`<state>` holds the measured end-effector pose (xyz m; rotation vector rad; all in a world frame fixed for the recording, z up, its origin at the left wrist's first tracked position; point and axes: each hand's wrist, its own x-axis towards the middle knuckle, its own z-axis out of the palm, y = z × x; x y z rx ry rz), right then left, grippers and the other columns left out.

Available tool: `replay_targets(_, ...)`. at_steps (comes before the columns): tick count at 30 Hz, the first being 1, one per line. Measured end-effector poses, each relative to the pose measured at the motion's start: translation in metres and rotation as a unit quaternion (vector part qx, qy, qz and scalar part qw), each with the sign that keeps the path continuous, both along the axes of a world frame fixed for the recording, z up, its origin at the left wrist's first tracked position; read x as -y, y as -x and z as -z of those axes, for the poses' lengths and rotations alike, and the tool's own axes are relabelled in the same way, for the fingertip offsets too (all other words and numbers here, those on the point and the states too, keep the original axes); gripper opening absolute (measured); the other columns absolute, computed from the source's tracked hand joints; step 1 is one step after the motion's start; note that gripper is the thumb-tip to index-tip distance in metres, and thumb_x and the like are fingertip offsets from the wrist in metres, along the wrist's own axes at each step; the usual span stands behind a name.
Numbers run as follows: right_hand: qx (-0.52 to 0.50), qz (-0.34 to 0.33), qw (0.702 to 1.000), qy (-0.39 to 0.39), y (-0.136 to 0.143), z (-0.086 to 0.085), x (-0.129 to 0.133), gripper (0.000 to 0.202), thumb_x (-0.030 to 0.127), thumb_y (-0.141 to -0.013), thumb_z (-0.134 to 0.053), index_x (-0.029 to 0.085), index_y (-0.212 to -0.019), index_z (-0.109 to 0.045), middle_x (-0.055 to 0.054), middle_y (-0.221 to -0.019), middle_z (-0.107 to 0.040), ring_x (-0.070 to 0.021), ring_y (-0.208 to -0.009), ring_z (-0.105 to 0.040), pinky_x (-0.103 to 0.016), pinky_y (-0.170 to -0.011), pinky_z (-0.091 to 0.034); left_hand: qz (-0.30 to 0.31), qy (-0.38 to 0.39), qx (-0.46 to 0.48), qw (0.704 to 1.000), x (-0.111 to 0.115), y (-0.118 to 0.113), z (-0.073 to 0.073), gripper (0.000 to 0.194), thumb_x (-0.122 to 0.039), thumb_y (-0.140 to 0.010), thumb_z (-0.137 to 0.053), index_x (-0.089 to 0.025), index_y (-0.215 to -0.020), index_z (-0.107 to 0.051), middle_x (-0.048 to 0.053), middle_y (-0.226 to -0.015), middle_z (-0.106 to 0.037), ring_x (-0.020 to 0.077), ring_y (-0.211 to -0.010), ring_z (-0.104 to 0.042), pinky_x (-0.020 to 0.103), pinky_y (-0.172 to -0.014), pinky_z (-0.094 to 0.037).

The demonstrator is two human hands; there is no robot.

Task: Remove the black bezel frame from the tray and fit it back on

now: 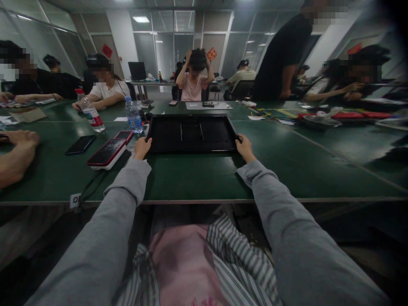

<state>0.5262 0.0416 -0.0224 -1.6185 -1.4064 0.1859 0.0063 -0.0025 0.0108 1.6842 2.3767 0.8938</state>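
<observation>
A wide, shallow black tray with a raised rim lies on the green table in front of me. Two thin pale upright lines and a dark shape show in its middle; I cannot tell what they are. My left hand is closed on the tray's left edge, and my right hand is closed on its right edge, thumbs on the rim. Both arms stretch forward in grey sleeves. Just left of my left hand lies a white device with a red-edged dark screen, a cable running from it.
On the green table, a blue-labelled water bottle, a red-capped bottle and a dark phone are to the left. Another person's hand rests at far left. Red packages and cables lie right. People sit around; one stands.
</observation>
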Motion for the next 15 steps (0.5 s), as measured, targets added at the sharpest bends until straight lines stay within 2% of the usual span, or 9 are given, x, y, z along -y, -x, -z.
replay_targets(3,-0.004,-0.015,1.000,0.002,-0.0001,0.0003,0.0012,0.053,0.022,-0.086,-0.051,0.012,-0.137,-0.061,-0.020,-0.134,-0.067,-0.0308,-0.127,-0.062,-0.051,-0.115,-0.044,0.004,-0.014,0.016,1.000,-0.0019,0.0032,0.0014,0.050,-0.048,-0.104,-0.044,-0.013,-0.125,-0.073,0.019,-0.128,-0.073,0.0303,-0.123,-0.066,0.037,-0.101,-0.048)
replay_targets(8,-0.001,-0.017,1.000,0.006,0.0018,-0.0019,0.0051,0.051,0.027,-0.089,-0.051,0.012,-0.137,-0.061,-0.020,-0.137,-0.065,-0.0306,-0.130,-0.061,-0.051,-0.116,-0.043,0.008,-0.028,0.049,0.998,-0.0046,0.0068,0.0036,0.049,-0.045,-0.102,-0.049,-0.011,-0.128,-0.072,0.019,-0.130,-0.072,0.0298,-0.124,-0.066,0.035,-0.101,-0.048)
replay_targets(15,-0.024,0.015,1.000,0.004,0.0039,-0.0066,0.0091,0.045,0.032,-0.090,-0.049,0.013,-0.126,-0.066,-0.020,-0.120,-0.071,-0.0309,-0.116,-0.066,-0.051,-0.107,-0.049,-0.008,-0.051,0.069,0.996,-0.0037,0.0052,0.0036,0.048,-0.045,-0.100,-0.052,-0.015,-0.133,-0.069,0.015,-0.134,-0.071,0.0266,-0.127,-0.064,0.035,-0.106,-0.047)
